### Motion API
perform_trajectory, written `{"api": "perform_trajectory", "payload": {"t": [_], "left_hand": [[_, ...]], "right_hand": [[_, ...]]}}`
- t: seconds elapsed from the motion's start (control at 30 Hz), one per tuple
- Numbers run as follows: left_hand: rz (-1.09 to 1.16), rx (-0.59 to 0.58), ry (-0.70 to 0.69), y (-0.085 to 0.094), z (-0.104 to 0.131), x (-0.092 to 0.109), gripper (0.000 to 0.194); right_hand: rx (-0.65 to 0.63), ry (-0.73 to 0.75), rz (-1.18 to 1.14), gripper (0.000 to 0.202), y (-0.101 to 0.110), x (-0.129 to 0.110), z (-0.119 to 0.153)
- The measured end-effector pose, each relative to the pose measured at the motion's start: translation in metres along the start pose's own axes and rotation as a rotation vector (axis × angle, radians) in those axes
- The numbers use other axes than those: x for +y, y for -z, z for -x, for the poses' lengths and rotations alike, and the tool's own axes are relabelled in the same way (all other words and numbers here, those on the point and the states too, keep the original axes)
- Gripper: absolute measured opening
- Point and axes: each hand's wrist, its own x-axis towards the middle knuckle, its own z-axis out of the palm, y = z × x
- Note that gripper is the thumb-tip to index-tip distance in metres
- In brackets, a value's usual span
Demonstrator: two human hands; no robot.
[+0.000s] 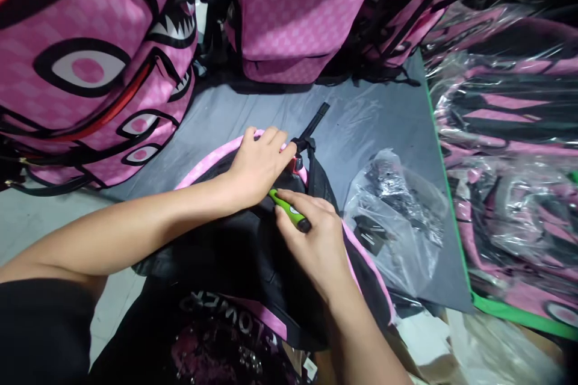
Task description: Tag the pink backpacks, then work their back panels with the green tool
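Note:
A black backpack [235, 240] with pink piping lies in front of me on a grey surface. My left hand [259, 165] is at its top edge, fingers bent over the pink trim and gripping the fabric. Just beyond those fingertips are a black strap [312, 126] and a small red-and-black piece [296, 163]. My right hand [311, 228] is closed around a bright green handled tool with a black end [291, 210]. The tool slants toward my left wrist, close to the black fabric. Its tip is hidden, so I cannot tell whether it touches the backpack.
Pink backpacks [90, 66] with eye and teeth prints are stacked at the left, and another pink backpack [307, 18] stands at the back. A clear plastic bag with dark pieces [397, 222] lies right of my work. Plastic-wrapped pink backpacks [510, 108] fill the right side beyond a green edge.

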Motion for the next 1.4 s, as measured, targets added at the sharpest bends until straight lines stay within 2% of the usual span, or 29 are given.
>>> {"api": "perform_trajectory", "payload": {"t": [0.13,0.3,0.37,0.5,0.7,0.97,1.07,1.2,1.3,1.4], "left_hand": [[0.003,-0.089,-0.015,0.014,-0.004,-0.014,0.059],[0.138,-0.391,0.066,0.035,-0.009,-0.036,0.097],[0.105,-0.433,0.066,0.039,-0.006,-0.035,0.109],[-0.012,-0.382,0.079,0.034,0.009,-0.024,0.119],[-0.155,-0.207,0.115,0.017,0.027,-0.020,0.115],[-0.074,-0.212,0.027,0.017,0.030,-0.035,0.096],[-0.060,-0.225,0.037,0.017,0.028,-0.034,0.100],[-0.138,-0.290,0.131,0.018,0.021,-0.023,0.111],[-0.186,-0.303,0.148,0.015,0.017,-0.020,0.104],[-0.147,-0.263,0.089,0.008,0.019,-0.026,0.100]], "right_hand": [[-0.002,0.000,0.022,0.024,0.003,0.001,0.000],[-0.001,0.005,-0.063,0.026,0.001,0.001,0.000],[0.025,0.015,-0.084,0.026,-0.004,0.000,0.002],[0.073,0.059,-0.225,0.026,-0.019,-0.005,0.005],[0.079,0.149,-0.255,0.028,-0.033,-0.009,0.013],[0.109,0.160,-0.251,0.028,-0.032,-0.005,0.013],[0.113,0.194,-0.259,0.027,-0.035,-0.002,0.009],[0.137,0.255,-0.211,0.029,-0.044,0.000,0.007],[0.153,0.259,-0.196,0.030,-0.048,0.002,0.007],[0.129,0.253,-0.206,0.030,-0.049,0.005,0.007]]}}
